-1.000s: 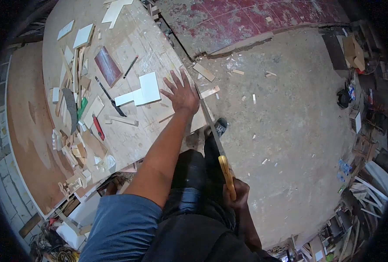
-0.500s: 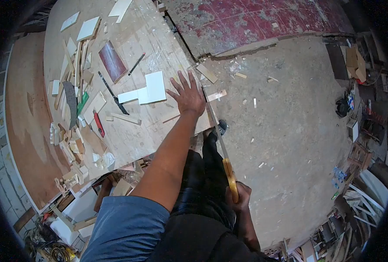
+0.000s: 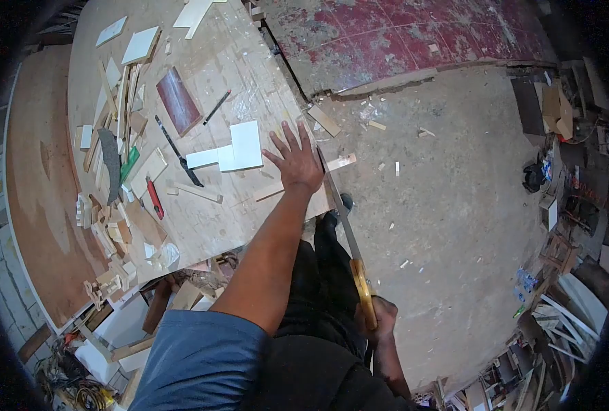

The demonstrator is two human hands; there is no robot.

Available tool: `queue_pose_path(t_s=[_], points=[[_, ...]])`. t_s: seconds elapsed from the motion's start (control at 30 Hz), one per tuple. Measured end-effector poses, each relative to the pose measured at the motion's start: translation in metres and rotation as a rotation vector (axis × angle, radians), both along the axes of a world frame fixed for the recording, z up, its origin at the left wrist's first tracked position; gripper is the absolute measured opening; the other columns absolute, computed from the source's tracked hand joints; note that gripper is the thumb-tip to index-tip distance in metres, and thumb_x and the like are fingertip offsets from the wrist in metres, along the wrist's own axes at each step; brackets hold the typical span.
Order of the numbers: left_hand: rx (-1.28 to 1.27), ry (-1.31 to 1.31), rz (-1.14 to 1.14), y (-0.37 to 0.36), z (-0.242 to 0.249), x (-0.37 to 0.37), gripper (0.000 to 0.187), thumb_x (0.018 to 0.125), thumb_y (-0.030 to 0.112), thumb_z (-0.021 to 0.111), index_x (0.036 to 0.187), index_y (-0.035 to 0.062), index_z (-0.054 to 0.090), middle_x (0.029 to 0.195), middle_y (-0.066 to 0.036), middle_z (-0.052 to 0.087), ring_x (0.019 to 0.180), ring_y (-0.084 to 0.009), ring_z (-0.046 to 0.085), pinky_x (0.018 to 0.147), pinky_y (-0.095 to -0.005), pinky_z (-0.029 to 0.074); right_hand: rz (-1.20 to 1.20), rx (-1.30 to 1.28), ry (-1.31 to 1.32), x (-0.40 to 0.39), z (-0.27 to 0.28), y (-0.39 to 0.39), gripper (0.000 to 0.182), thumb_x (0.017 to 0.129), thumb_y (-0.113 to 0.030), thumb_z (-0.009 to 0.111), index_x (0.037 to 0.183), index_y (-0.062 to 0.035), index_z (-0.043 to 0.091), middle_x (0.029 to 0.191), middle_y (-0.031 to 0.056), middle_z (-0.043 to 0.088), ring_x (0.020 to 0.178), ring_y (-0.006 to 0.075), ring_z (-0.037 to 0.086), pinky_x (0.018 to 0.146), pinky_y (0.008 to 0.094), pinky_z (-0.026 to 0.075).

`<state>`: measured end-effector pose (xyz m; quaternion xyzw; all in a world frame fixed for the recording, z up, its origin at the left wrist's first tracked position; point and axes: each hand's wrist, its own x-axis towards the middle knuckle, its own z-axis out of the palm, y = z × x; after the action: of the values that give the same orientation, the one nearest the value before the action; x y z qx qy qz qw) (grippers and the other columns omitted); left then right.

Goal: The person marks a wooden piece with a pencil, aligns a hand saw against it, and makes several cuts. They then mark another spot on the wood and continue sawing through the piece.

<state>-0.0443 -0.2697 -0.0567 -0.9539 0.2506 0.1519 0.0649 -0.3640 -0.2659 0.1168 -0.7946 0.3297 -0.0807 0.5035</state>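
Note:
My left hand lies flat with fingers spread near the right edge of the wooden table. Under it runs a thin wooden strip, whose right end juts past the table edge. My right hand is wrapped round the yellow handle of a handsaw. The saw's blade points up and away, crossing the strip just beside my left hand at the table edge. Left of my left hand, a white square piece and a narrower white piece lie together.
On the table lie a dark red block, a pencil, a black tool, a red knife and wood offcuts. Scraps dot the concrete floor. A brown board stands at the left.
The view has shifted slightly. The saw and my right hand have moved a little down, toward me. My left hand remains spread on the strip.

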Motion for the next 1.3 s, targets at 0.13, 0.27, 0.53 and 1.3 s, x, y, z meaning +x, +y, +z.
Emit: queue_pose_path(t_s=[0.13, 0.27, 0.53, 1.3], points=[[0.066, 0.013, 0.000, -0.002, 0.001, 0.002, 0.075, 0.099, 0.039, 0.038, 0.158, 0.0101, 0.003, 0.162, -0.023, -0.003, 0.145, -0.0548, -0.002, 0.108, -0.0765, 0.000, -0.012, -0.053, -0.194, 0.009, -0.016, 0.001, 0.022, 0.073, 0.001, 0.065, 0.065, -0.0053, 0.046, 0.056, 0.0105, 0.045, 0.045, 0.0289, 0.049, 0.045, 0.0369, 0.038], [0.020, 0.021, 0.003, -0.002, 0.002, 0.002, 0.080, 0.095, 0.037, 0.045, 0.158, 0.0095, 0.004, 0.162, -0.024, -0.003, 0.145, -0.0550, -0.002, 0.108, -0.0768, 0.000, -0.033, -0.011, -0.220, 0.020, -0.040, 0.000, 0.022, 0.075, 0.003, 0.064, 0.065, -0.0051, 0.046, 0.056, 0.0103, 0.043, 0.045, 0.0294, 0.048, 0.045, 0.0368, 0.038], [0.049, 0.140, 0.028, -0.008, 0.017, 0.006, 0.088, 0.089, 0.032, 0.054, 0.158, 0.0085, 0.004, 0.162, -0.024, -0.003, 0.145, -0.0562, -0.004, 0.107, -0.0771, -0.001, -0.016, 0.029, -0.258, 0.026, -0.077, -0.001, 0.019, 0.077, 0.003, 0.062, 0.067, -0.0042, 0.048, 0.057, 0.0117, 0.046, 0.046, 0.0301, 0.050, 0.046, 0.0370, 0.039], [-0.027, 0.058, 0.008, -0.004, 0.006, 0.003, 0.094, 0.088, 0.030, 0.059, 0.157, 0.0083, -0.002, 0.161, -0.026, -0.006, 0.144, -0.0562, -0.002, 0.107, -0.0782, 0.005, -0.084, 0.128, -0.152, 0.016, -0.043, -0.006, 0.015, 0.078, 0.000, 0.062, 0.068, -0.0018, 0.050, 0.057, 0.0114, 0.047, 0.044, 0.0260, 0.048, 0.044, 0.0345, 0.037]])
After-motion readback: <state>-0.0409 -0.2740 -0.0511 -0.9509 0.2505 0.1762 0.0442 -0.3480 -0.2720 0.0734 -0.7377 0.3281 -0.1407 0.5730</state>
